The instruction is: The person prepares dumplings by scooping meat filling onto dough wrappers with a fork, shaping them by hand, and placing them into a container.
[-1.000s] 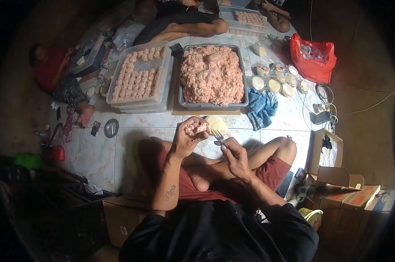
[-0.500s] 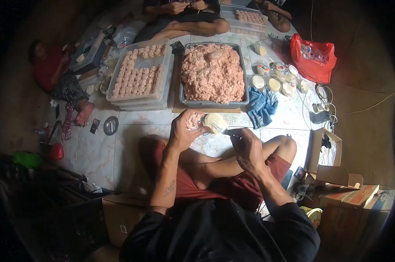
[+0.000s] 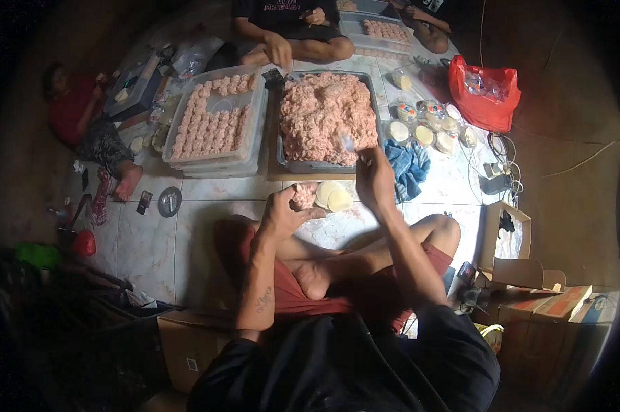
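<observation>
Cupped around a lump of pink meat mixture (image 3: 303, 196), my left hand (image 3: 280, 215) is above the tiled floor. Beside it lie pale round wrappers (image 3: 338, 199) on the floor. My right hand (image 3: 375, 175) is closed on a fork (image 3: 347, 143), whose head is at the near right part of the meat mixture (image 3: 323, 113). That large heap fills a grey tub (image 3: 310, 167). To its left, a clear plastic tray (image 3: 170, 159) holds rows of shaped meat pieces (image 3: 210, 130).
A blue cloth (image 3: 407, 172) lies right of the tub, with packs of round wrappers (image 3: 424, 134) behind it. Farther right are a red bag (image 3: 485, 96), cables and an open cardboard box (image 3: 505, 233). A person (image 3: 279, 44) sits behind the tub; others sit farther off.
My right hand has moved forward with the fork, from near my left hand to the tub. My left hand has shifted slightly down. The person opposite has stretched a hand toward the tub.
</observation>
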### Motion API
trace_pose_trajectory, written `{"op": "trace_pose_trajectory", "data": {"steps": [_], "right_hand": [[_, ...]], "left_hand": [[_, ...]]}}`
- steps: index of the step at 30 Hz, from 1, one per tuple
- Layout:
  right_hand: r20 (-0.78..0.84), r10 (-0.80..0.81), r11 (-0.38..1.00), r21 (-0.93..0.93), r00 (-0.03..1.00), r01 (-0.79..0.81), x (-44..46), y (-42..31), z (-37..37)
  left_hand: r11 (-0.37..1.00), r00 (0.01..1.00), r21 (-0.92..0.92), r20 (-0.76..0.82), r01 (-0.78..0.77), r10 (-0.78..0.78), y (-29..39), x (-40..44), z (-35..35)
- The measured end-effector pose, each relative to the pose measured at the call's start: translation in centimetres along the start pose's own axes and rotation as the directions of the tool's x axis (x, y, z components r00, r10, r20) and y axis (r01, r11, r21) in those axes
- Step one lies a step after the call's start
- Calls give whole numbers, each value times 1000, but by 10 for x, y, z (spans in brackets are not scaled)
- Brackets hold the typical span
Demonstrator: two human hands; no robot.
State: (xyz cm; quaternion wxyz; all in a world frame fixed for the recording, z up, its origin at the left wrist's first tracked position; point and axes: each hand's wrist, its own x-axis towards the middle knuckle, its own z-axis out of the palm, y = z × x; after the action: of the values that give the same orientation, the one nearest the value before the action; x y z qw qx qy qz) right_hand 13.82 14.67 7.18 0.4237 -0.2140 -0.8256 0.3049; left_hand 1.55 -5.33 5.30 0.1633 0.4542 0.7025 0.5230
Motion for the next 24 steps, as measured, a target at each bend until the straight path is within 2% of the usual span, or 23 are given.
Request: {"op": "trace_pose_trajectory", "data": {"steps": [1, 2, 3, 4, 5, 6, 7, 8, 9, 11, 12, 13, 15, 17, 18, 19, 20, 21, 22, 23, 24], "right_hand": [[42, -73, 991, -111, 996, 77, 10, 40, 13], [194, 26, 948, -316, 981, 37, 11, 68, 20], [325, 44, 918, -386, 945, 90, 6, 110, 29], [335, 60, 903, -421, 940, 92, 9, 94, 18], [346, 63, 887, -450, 936, 107, 15, 77, 9], [376, 135, 865, -496, 917, 76, 21, 50, -2], [394, 131, 867, -491, 910, 88, 17, 29, -11], [380, -5, 937, -322, 925, 138, 11, 11, -18], [332, -142, 969, -147, 932, 200, 10, -7, -25], [371, -157, 975, 206, 915, 84, -4, -59, -39], [428, -169, 971, 225, 888, 76, -11, -66, -40], [507, -158, 979, 191, 847, 69, -17, -74, -45], [581, -4, 994, 93, 814, -61, -14, -89, -64], [544, -11, 994, 100, 839, -52, -12, -96, -65], [508, -16, 994, 101, 861, -41, -11, -97, -66], [541, -116, 991, 118, 833, 61, -13, -82, -57], [534, -101, 995, 71, 839, 75, -17, -73, -56], [528, -92, 995, 28, 844, 91, -16, -70, -57], [508, -51, 998, 59, 860, 25, -11, -81, -66], [490, -7, 995, 93, 872, -44, -8, -92, -75], [438, -107, 993, 95, 893, 72, -10, -86, -74]], "left_hand": [[959, 990, -255, 106, 122, -98, 5, -2, -2], [910, 991, -391, 62, 134, -120, 4, -5, 3], [844, 989, -519, 19, 138, -150, 3, -7, 8], [834, 996, -547, -11, 73, -93, 21, -5, 4], [878, 995, -478, -86, 1, -48, 31, -3, 4], [928, 995, -372, -97, -5, -33, 17, 1, 3], [963, 995, -268, -94, 12, -38, 1, -5, 6], [976, 985, -194, -158, -100, 69, -4, -1, 9], [975, 984, -198, -165, -99, 67, -4, 1, 10], [999, 985, -15, -168, 43, -45, 4, 3, 13], [990, 979, -97, -172, 98, -114, 18, 5, 15], [990, 979, -99, -167, 102, -118, 15, 5, 16], [996, 992, 67, -115, 58, -50, 7, 7, 13], [989, 993, 109, -69, 98, -91, 4, 5, 13], [994, 990, -33, -90, 109, -111, -3, 5, 20], [978, 985, -175, -109, 111, -131, 3, 9, 21], [997, 999, -74, -12, 33, -34, 7, 8, 14], [997, 999, -75, -19, 32, -33, 4, 4, 10], [944, 999, -328, -31, -25, 16, 1, 2, 5], [827, 997, -556, -53, -81, 62, -2, 0, 1], [751, 996, -654, -50, -90, 75, 8, 0, 3]]}}
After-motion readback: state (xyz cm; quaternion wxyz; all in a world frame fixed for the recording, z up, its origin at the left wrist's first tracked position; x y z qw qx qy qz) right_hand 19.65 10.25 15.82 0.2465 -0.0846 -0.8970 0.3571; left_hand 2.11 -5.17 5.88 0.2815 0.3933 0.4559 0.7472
